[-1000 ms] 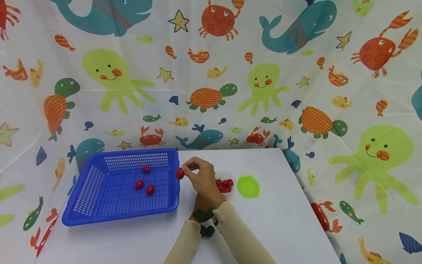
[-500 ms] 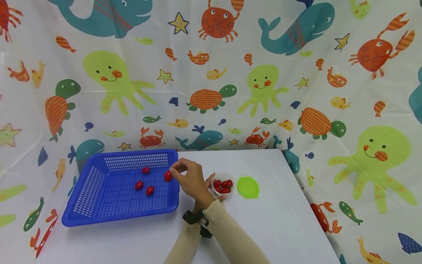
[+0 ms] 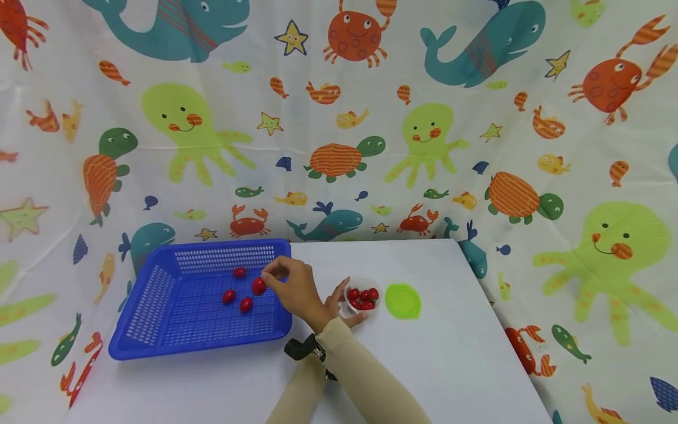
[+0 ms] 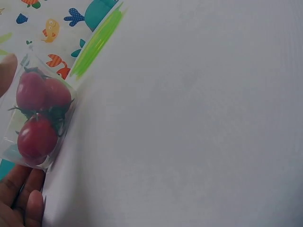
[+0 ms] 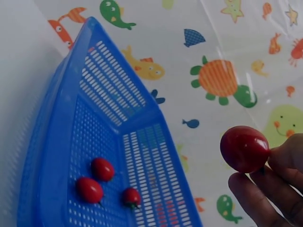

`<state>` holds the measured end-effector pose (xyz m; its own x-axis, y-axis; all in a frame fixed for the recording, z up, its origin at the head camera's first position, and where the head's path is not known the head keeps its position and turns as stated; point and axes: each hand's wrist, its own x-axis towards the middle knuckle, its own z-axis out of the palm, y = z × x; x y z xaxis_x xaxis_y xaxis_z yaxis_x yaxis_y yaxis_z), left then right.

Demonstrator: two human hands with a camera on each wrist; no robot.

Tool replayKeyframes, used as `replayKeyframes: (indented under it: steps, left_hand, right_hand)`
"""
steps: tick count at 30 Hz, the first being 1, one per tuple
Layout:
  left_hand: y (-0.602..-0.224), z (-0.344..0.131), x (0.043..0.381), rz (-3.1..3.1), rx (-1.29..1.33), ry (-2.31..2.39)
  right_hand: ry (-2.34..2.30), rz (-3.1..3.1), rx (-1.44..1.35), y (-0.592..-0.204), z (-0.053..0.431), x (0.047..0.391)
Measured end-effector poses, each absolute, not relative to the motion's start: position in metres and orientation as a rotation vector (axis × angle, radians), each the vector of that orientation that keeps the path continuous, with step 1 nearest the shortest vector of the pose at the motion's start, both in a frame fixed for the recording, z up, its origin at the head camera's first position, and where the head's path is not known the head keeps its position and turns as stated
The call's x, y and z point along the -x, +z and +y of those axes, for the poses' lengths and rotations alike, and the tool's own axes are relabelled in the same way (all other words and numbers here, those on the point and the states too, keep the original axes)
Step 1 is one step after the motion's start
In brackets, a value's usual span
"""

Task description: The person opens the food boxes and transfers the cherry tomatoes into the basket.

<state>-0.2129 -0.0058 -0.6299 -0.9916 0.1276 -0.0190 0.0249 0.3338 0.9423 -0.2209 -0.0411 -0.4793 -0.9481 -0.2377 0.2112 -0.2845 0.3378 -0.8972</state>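
Looks deep red, glossy and egg-shaped, like a small tomato [image 3: 258, 287]. Pinched at one end between thumb and fingertips of the right hand [image 3: 298, 288], at nine o'clock from that hand's knuckles. Held up above the blue basket [image 3: 198, 347], just inside the three o'clock side of its rim and well apart from the left hand [image 3: 335, 303]. Spread wide with that left hand, thumb and fingers around the nine o'clock side of a clear container [image 3: 360, 282], gripping it. Filled, inside that container, with several red tomatoes [image 3: 364, 300] on green stems.

Down on the basket's slotted floor, strewn with three loose tomatoes [image 3: 229, 296]: at ten, nearly nine and seven o'clock from the pinched one. Placed just beside the container at three o'clock, with a bright green lid [image 3: 403, 301] flat on the white tabletop [image 3: 455, 365]. Crossed over the left wrist by the right sleeve [image 3: 371, 371], beige with a black wristband [image 3: 299, 348], hiding part of the left hand. Backed at twelve o'clock by a sea-animal cloth [image 3: 318, 132].
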Motion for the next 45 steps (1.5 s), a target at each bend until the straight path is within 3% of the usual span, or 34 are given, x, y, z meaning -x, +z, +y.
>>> replayKeyframes:
  steps: [45]
  left_hand:
    - [-0.631,-0.008,0.213,2.481,-0.149,1.688]
  right_hand:
    - [1.525,-2.82,-0.677,-0.511,-0.096,0.246]
